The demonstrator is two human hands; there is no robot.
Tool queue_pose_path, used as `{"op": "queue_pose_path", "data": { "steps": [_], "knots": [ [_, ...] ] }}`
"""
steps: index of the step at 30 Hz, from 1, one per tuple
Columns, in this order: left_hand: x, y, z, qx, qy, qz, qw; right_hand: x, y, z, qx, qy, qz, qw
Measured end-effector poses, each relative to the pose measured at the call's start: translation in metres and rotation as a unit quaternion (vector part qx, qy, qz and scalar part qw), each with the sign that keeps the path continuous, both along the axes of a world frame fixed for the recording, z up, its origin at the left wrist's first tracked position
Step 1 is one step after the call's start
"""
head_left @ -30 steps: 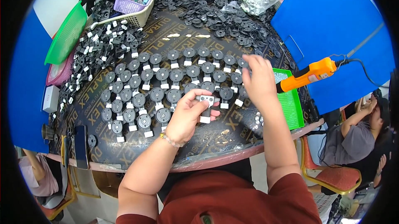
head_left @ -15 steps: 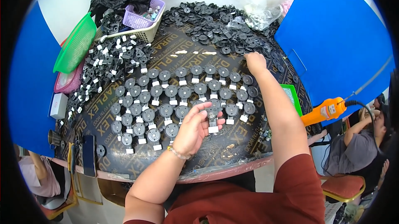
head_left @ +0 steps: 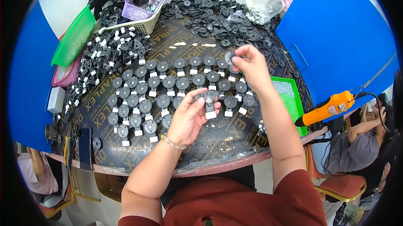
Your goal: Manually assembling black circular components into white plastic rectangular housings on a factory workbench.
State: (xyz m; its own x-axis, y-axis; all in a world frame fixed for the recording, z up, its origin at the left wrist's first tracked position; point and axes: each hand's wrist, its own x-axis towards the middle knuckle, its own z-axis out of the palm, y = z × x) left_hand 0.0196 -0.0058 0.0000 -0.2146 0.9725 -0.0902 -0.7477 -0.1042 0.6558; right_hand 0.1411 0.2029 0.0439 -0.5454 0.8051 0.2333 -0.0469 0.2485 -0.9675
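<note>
Between the thumb and fingers of my left hand (head_left: 189, 119) is a black plastic bracket (head_left: 209, 100) with a white end block and a small metal piece in its middle. My right hand (head_left: 253, 67) pinches a round black disc (head_left: 229, 58) at its edge, up and to the right of the bracket and apart from it. Rows of assembled disc-and-bracket units (head_left: 168, 81), each with a white block, lie on the dark table beyond and left of my hands. A heap of loose black discs (head_left: 226, 22) covers the far side of the table.
Loose brackets with white blocks (head_left: 111, 52) are piled at left, near a green basket (head_left: 75, 37). A cream basket (head_left: 147, 27) holds a purple one (head_left: 136, 10). At right are a green tray (head_left: 299, 100) of small parts and an orange power screwdriver (head_left: 329, 107). A phone (head_left: 85, 148) lies front left.
My right hand has come back from the disc heap toward me, now with a disc in its fingers. My left hand still holds the bracket, shifted slightly in view.
</note>
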Motion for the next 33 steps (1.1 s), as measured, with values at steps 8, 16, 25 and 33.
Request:
{"op": "queue_pose_path", "data": {
  "steps": [8, 16, 25, 33],
  "knots": [
    [0.001, 0.0, -0.002, 0.008, -0.014, -0.014, 1.0, 0.024, -0.086, -0.014, 0.127, -0.028, 0.007, 0.991],
    [-0.001, 0.0, -0.007, -0.006, -0.019, -0.02, 1.0, 0.026, -0.102, -0.028, 0.293, -0.017, -0.008, 0.956],
    [0.001, 0.001, -0.011, 0.004, 0.005, -0.013, 1.0, 0.026, -0.103, -0.027, 0.372, -0.092, 0.054, 0.922],
    [0.006, 0.001, -0.015, -0.004, 0.018, 0.013, 1.0, 0.018, -0.104, 0.003, 0.396, -0.216, 0.108, 0.886]
  ]
}}
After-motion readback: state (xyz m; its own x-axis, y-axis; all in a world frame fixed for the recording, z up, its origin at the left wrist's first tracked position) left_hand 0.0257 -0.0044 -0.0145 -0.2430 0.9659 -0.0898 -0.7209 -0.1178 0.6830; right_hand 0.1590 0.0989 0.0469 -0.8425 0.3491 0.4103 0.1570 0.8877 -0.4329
